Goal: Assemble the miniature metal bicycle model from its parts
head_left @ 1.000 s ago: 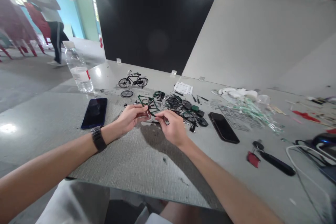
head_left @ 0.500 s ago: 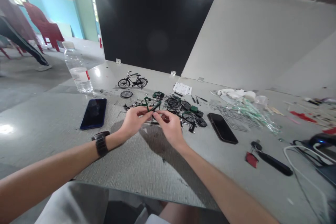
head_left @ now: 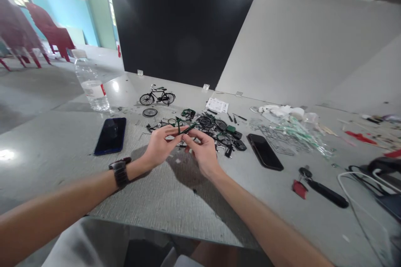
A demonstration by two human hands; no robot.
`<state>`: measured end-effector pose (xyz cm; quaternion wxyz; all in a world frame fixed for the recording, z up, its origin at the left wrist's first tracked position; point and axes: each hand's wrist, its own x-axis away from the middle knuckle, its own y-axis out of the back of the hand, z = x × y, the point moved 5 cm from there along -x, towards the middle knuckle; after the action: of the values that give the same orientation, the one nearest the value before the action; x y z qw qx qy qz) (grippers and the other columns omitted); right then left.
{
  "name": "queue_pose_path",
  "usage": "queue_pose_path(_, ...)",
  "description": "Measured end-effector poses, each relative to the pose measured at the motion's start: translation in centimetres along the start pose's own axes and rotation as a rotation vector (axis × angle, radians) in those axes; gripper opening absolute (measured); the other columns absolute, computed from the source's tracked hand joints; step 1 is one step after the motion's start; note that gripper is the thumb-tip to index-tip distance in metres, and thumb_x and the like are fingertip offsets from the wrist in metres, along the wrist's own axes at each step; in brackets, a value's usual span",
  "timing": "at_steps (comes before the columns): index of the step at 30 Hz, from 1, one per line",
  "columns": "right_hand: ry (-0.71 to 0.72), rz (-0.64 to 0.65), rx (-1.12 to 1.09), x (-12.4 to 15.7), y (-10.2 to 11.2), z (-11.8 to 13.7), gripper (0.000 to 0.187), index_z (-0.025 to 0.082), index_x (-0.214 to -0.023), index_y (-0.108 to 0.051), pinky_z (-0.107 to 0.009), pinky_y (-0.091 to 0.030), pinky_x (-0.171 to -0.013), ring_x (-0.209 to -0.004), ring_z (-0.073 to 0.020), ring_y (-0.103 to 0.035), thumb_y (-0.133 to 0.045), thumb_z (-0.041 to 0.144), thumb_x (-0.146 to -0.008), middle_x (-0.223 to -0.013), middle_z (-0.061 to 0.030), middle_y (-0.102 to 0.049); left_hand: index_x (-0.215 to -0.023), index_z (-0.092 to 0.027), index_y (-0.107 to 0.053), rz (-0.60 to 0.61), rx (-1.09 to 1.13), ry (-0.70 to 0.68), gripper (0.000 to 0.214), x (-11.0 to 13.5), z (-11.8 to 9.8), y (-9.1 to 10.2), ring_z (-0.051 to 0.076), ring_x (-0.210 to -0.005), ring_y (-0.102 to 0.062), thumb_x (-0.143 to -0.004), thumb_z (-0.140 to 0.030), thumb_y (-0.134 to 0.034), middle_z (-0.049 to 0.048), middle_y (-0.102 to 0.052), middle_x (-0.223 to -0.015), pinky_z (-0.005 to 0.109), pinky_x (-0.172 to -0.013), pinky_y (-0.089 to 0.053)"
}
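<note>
A small green bicycle frame (head_left: 179, 125) is held up between my hands over the front of the parts pile. My left hand (head_left: 161, 144) pinches it from the left, thumb and fingers together. From the other side, the thumb and fingers of my right hand (head_left: 203, 148) close on the same frame, the fingertips of both hands almost touching. Just behind lies a heap of model bicycle parts (head_left: 205, 121), black, green and silver. A finished-looking black model bicycle (head_left: 157, 96) stands farther back, with a loose spoked wheel (head_left: 150, 112) lying flat before it.
A water bottle (head_left: 94, 94) and a blue-edged phone (head_left: 110, 136) are on the left. To the right lie another phone (head_left: 265, 152), keys with a black handle (head_left: 327, 194), clear plastic packaging (head_left: 296, 133) and cables. Paper sheets (head_left: 217, 105) and small screwdrivers (head_left: 234, 117) sit behind the heap.
The green frame has tilted slightly and shifted a little to the right in my fingers. Both hands keep their pinch. The person's leg at the far left has left the view.
</note>
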<state>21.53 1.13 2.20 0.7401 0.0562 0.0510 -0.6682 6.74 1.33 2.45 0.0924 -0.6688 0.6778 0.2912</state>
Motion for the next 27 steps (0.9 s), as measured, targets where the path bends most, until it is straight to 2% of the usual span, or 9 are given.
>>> queue_pose_path(4, -0.021, -0.035, -0.099, 0.2, -0.2, -0.3, 0.037, 0.022, -0.092, -0.067, -0.019, -0.032, -0.034, -0.066, -0.0164, -0.066, -0.081, 0.049, -0.072, -0.087, -0.0014, -0.067, -0.12, -0.026, -0.074, -0.02, -0.025, -0.023, 0.031, 0.1, -0.2, 0.0, 0.016, -0.08, -0.062, -0.091, -0.025, -0.063, 0.0048, -0.072, -0.091, 0.025, -0.064, -0.047)
queue_pose_path(9, 0.011, -0.012, -0.13, 0.3, -0.4, -0.1, 0.034, 0.022, -0.091, -0.062, -0.017, -0.028, -0.032, -0.068, -0.0166, -0.068, -0.079, 0.047, -0.075, -0.086, -0.0011, -0.065, -0.125, -0.028, -0.071, -0.021, -0.031, -0.073, 0.034, 0.1, -0.8, 0.1, 0.012, -0.071, -0.054, -0.093, -0.028, -0.061, 0.0023, -0.061, -0.084, 0.019, -0.054, -0.041)
queue_pose_path(11, 0.035, -0.005, -0.108, 0.2, -0.3, 0.0, 0.033, 0.022, -0.092, -0.062, -0.018, -0.035, -0.035, -0.064, -0.0153, -0.067, -0.078, 0.046, -0.077, -0.086, -0.0008, -0.065, -0.124, -0.028, -0.071, -0.007, -0.012, -0.072, 0.034, 0.1, -1.0, 0.1, 0.012, -0.071, -0.053, -0.092, -0.028, -0.06, 0.0023, -0.06, -0.087, 0.018, -0.054, -0.041)
queue_pose_path(14, 0.074, 0.012, -0.091, 0.1, -0.3, 0.1, 0.033, 0.022, -0.096, -0.063, -0.026, -0.054, -0.053, -0.064, -0.0141, -0.067, -0.077, 0.045, -0.078, -0.092, -0.0012, -0.067, -0.123, -0.027, -0.072, 0.01, 0.006, -0.072, 0.033, 0.1, -1.3, 0.2, 0.012, -0.072, -0.052, -0.092, -0.028, -0.06, 0.0026, -0.058, -0.087, 0.018, -0.054, -0.042)
queue_pose_path(16, 0.092, 0.036, -0.098, -0.1, -0.3, 0.2, 0.034, 0.022, -0.097, -0.063, -0.031, -0.059, -0.065, -0.066, -0.0144, -0.068, -0.077, 0.046, -0.078, -0.093, -0.0013, -0.068, -0.12, -0.025, -0.074, 0.012, -0.002, -0.086, 0.032, 0.0, -1.5, 0.3, 0.012, -0.071, -0.052, -0.092, -0.028, -0.059, 0.0025, -0.056, -0.084, 0.02, -0.056, -0.042)
queue_pose_path(18, 0.1, 0.055, -0.096, -0.2, -0.3, 0.2, 0.035, 0.022, -0.098, -0.062, -0.033, -0.06, -0.068, -0.067, -0.0145, -0.068, -0.077, 0.046, -0.078, -0.093, -0.001, -0.068, -0.117, -0.024, -0.075, 0.009, -0.038, -0.117, 0.03, 0.0, -1.7, 0.4, 0.013, -0.072, -0.051, -0.093, -0.028, -0.059, 0.0022, -0.054, -0.081, 0.021, -0.059, -0.043)
queue_pose_path(22, 0.124, 0.07, -0.043, -0.3, 0.0, 0.5, 0.032, 0.021, -0.095, -0.062, -0.027, -0.055, -0.055, -0.057, -0.0104, -0.063, -0.077, 0.044, -0.079, -0.092, 0.0003, -0.066, -0.123, -0.026, -0.073, -0.001, -0.099, -0.152, 0.032, 0.0, -1.5, 0.4, 0.013, -0.071, -0.05, -0.094, -0.027, -0.059, 0.0007, -0.052, -0.077, 0.023, -0.063, -0.042)
queue_pose_path(27, 0.132, 0.044, -0.04, -0.2, 0.0, 0.6, 0.029, 0.022, -0.088, -0.06, -0.021, -0.043, -0.039, -0.046, -0.0056, -0.048, -0.077, 0.043, -0.079, -0.079, 0.0047, -0.059, -0.123, -0.026, -0.073, 0.039, 0.002, -0.048, 0.032, 0.1, -0.6, 0.0, 0.014, -0.072, -0.05, -0.094, -0.031, -0.059, 0.0016, -0.051, -0.081, 0.022, -0.058, -0.04)
